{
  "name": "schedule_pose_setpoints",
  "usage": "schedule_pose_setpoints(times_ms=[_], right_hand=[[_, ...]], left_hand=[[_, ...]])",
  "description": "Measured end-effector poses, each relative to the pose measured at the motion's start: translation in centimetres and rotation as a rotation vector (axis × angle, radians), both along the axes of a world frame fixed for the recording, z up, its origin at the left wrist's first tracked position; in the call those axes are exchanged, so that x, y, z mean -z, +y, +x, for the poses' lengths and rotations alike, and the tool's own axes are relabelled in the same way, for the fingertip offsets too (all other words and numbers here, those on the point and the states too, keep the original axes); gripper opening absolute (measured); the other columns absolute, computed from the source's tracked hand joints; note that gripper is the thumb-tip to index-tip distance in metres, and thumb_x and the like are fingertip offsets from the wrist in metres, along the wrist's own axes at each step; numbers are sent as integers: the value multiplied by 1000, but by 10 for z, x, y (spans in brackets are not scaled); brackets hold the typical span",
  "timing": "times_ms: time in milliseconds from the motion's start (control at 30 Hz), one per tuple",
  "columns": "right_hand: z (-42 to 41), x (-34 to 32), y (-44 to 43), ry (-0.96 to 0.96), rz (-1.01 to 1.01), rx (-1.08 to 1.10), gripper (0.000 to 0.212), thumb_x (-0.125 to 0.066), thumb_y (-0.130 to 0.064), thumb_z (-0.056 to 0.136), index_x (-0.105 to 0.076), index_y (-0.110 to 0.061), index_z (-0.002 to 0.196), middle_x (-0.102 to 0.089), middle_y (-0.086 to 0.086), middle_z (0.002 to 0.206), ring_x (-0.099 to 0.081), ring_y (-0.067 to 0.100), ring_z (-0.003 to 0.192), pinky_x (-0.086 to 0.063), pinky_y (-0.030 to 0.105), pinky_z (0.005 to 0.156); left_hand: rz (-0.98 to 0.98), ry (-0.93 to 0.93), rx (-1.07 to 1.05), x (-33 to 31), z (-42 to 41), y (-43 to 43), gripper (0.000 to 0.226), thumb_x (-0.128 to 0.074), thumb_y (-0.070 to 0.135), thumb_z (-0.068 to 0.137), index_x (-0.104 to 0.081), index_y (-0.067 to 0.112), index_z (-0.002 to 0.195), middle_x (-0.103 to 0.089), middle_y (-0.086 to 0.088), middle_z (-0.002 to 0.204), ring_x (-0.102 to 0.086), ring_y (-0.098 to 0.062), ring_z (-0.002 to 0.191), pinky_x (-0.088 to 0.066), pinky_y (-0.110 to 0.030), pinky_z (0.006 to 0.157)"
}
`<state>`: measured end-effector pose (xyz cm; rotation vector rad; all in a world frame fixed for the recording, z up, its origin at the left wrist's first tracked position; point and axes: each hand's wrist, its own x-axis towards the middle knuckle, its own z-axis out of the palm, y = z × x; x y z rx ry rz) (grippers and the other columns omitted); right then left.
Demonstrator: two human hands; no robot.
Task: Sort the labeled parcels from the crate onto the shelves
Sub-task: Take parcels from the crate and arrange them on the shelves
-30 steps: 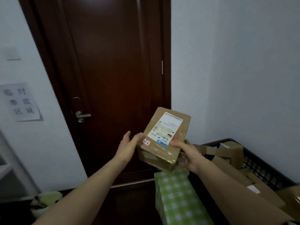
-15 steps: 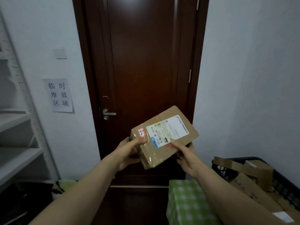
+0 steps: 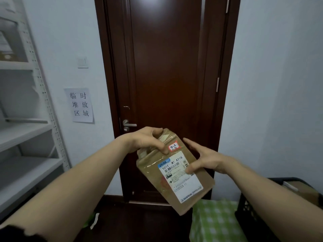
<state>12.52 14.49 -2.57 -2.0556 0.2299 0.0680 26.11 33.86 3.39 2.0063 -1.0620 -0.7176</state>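
Door [image 3: 166, 75]: dark brown wood, closed, fills the centre of the view straight ahead.
Shelving unit [image 3: 22, 133]: white metal, along the left wall, several boards in view; the upper levels are blurred and their contents cannot be made out.
Crate [image 3: 248, 212]: black lattice plastic, on the floor at lower right, partly cut off by the frame edge.
Cardboard in crate [image 3: 305, 191]: brown, just visible above the rim.
Green checked box [image 3: 215, 220]: on the floor, touching or just beside the crate's left wall; cannot tell which.
Parcel [image 3: 174, 173]: flat brown cardboard, taped, held up in front of the door, clear of crate and shelves, tilted with its top corner toward upper left.
Left hand [image 3: 148, 140]: clenched over the parcel's top end, fingers over the far edge, thumb on the front face beside the sticker.
Right hand [image 3: 204, 159]: grasps the parcel's right side, thumb on the label, index finger straight along the upper right edge; other fingers hidden behind.
Paper sign [image 3: 81, 104]: white sheet with printed characters, on the wall left of the door.
Shipping label [image 3: 180, 179]: white, on the parcel's front, reads "501E- M1 A21B".
Red-edged sticker [image 3: 173, 146]: above the label, handwritten "3-2-4".
Door handle [image 3: 128, 124]: silver lever, just above the left hand.
Wall switch [image 3: 82, 62]: white, above the sign.
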Motion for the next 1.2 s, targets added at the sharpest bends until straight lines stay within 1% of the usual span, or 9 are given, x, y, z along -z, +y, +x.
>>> schedule_pose_setpoints(times_ms=[167, 267, 367, 567, 700, 800, 933, 1100, 1200], right_hand=[[6, 11, 1, -30, 176, -53, 119, -88, -16, 52, -21, -47, 145, -59, 13, 127, -65, 29, 108, -51, 52, 93], [12, 18, 5, -126, 242, 74, 117, -87, -23, 47, -25, -45, 144, -67, 13, 115, -69, 29, 99, -52, 51, 91], [18, 25, 6, -211, 340, 173, 118, -88, -28, 45, -26, -43, 144, -69, 10, 113, -69, 28, 98, -51, 52, 93], [27, 26, 17, -267, 441, 192, 123, -89, -33, 41, -25, -38, 146, -71, 3, 111, -67, 24, 103, -48, 52, 97], [29, 28, 21, -265, 448, 166, 124, -88, -32, 41, -24, -38, 146, -70, 3, 112, -67, 24, 103, -49, 51, 96], [32, 29, 23, -260, 459, 155, 124, -88, -32, 41, -24, -37, 146, -71, 3, 111, -68, 24, 102, -48, 51, 97], [38, 33, 26, -266, 478, 133, 123, -90, -32, 41, -26, -37, 146, -71, 2, 112, -67, 24, 104, -48, 52, 98], [54, 41, 36, -254, 516, 72, 121, -93, -34, 38, -33, -37, 143, -69, 6, 114, -64, 26, 108, -47, 50, 99], [63, 48, 48, -230, 532, 35, 128, -95, -40, 30, -34, -39, 143, -64, 7, 122, -59, 26, 114, -44, 50, 102]], left_hand=[[-80, 122, 22, -1, 9, 7, 88, -86, 24, 58, -46, 15, 136, -61, -8, 127, -64, -25, 110, -50, -45, 96], [-254, 51, -280, 8, 13, 8, 116, -89, 37, 55, -25, 15, 149, -40, -5, 148, -46, -24, 129, -41, -44, 106], [-427, 154, -516, 31, 20, 15, 124, -89, 58, 43, -30, 23, 147, -44, -2, 145, -46, -21, 130, -36, -44, 109], [-284, 417, -303, 65, -9, 24, 55, -78, 29, 71, -58, 18, 120, -72, -4, 108, -68, -24, 102, -48, -50, 97], [-323, 434, -312, 67, -12, 27, 51, -78, 28, 69, -59, 19, 116, -73, -3, 105, -70, -21, 97, -52, -46, 92], [-323, 409, -355, 66, -12, 30, 42, -77, 24, 73, -59, 18, 110, -75, 0, 96, -72, -15, 86, -55, -35, 75], [-317, 374, -377, 65, -15, 36, 54, -79, 18, 70, -55, 14, 118, -75, 0, 93, -72, -13, 81, -56, -25, 60], [-346, 356, -462, 68, -12, 55, 66, -83, 21, 62, -53, 14, 120, -75, 0, 94, -72, -14, 81, -56, -24, 59], [-335, 339, -510, 72, -7, 74, 70, -84, 27, 58, -54, 15, 120, -74, -1, 100, -71, -18, 92, -56, -34, 74]])
